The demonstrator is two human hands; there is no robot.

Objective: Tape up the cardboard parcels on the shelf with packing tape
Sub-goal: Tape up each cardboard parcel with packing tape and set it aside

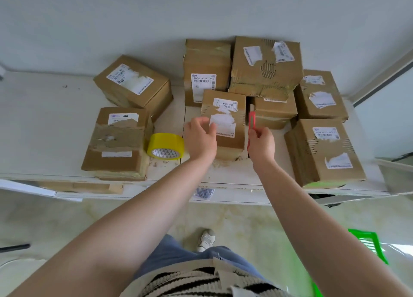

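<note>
Head view: a brown cardboard parcel sits on the white shelf, long axis running away from the person, its torn white label up. The left hand lies at its left edge, fingers curled in a grip on the box corner. The right hand holds a red cutter pointing away, just right of the box. A yellow roll of packing tape rests to the left, beside another taped parcel. More labelled boxes crowd behind and to the right
</note>
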